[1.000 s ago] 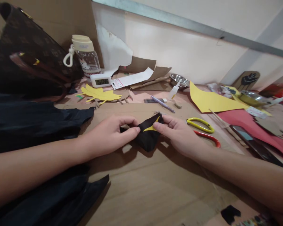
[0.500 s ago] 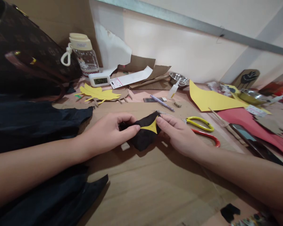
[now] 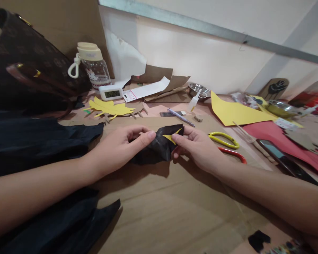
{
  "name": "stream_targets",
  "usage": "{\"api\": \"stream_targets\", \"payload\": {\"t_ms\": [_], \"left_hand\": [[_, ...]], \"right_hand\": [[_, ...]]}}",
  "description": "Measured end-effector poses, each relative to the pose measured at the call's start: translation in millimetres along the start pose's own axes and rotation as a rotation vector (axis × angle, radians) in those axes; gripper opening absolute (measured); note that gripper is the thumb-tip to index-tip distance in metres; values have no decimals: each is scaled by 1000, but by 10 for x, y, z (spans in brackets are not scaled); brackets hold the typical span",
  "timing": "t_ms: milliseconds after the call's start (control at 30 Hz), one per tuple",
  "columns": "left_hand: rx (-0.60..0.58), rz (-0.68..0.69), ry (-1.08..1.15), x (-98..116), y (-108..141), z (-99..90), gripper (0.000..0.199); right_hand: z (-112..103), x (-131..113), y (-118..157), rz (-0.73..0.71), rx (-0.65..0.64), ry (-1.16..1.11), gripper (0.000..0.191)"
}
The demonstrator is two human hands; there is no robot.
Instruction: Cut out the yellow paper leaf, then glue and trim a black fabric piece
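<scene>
Between my hands, a piece of thin black fabric (image 3: 159,150) is held up over the brown cardboard (image 3: 159,208). A small yellow paper cutout (image 3: 171,137) with pointed tips lies against its upper right part. My left hand (image 3: 124,146) pinches the fabric's left side between thumb and fingers. On the other side, my right hand (image 3: 196,146) pinches the right edge, its thumb on the cutout's tip. Just behind my right hand lie scissors (image 3: 228,140) with one yellow and one red handle.
Black cloth (image 3: 37,141) spreads on the left near a brown handbag (image 3: 29,67). A bottle (image 3: 94,67), a digital clock (image 3: 110,92), yellow leaf cutouts (image 3: 110,107), a pen (image 3: 181,117) and a glue bottle (image 3: 194,102) stand or lie behind. Yellow paper (image 3: 235,111) and a phone (image 3: 283,158) are right.
The black fabric has been unfolded wider and flatter between my hands. More of it shows below my left thumb, which has come off the yellow cutout.
</scene>
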State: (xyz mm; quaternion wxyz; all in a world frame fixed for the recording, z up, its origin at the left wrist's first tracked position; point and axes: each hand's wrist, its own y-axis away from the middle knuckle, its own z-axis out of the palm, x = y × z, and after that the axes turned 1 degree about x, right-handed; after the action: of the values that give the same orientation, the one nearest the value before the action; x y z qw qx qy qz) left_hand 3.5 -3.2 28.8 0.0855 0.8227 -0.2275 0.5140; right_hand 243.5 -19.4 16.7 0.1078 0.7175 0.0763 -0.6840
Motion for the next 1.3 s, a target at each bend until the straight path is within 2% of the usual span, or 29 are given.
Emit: {"api": "stream_targets", "payload": {"t_ms": [67,133,267,367,433,533,767,900,1067,1200,1300], "left_hand": [[66,47,-83,-37,-43,-31,51],[75,55,-121,-87,-88,-55,57],[-53,6,-41,-141,-121,-50,65],[-114,-68,-8,-110,-91,-22,51],[-119,-87,-24,-78,-67,-7,39],[-111,-81,-26,-51,-48,6,31],[-115,-21,-75,-78,-71,13,31],[-134,-40,-66,-89,-84,23,33],[-107,-28,-137,-93,-77,13,37],[-87,-59,-138,-92,-66,3,47],[-53,-15,-108,-92,-73,20,47]], "right_hand": [[-9,-8,-6,12,0,77,28],[-6,-28,6,43,-7,148,25],[23,-56,39,76,-33,213,22],[46,-55,51,66,-50,237,22],[57,-53,57,43,-79,239,21],[63,-60,68,5,-110,219,21],[53,-64,77,-12,-95,181,38],[40,-27,65,-32,-92,137,48],[35,-2,43,33,-91,145,38],[45,-34,55,8,-105,143,30],[60,-67,75,-8,-93,187,25]]}}
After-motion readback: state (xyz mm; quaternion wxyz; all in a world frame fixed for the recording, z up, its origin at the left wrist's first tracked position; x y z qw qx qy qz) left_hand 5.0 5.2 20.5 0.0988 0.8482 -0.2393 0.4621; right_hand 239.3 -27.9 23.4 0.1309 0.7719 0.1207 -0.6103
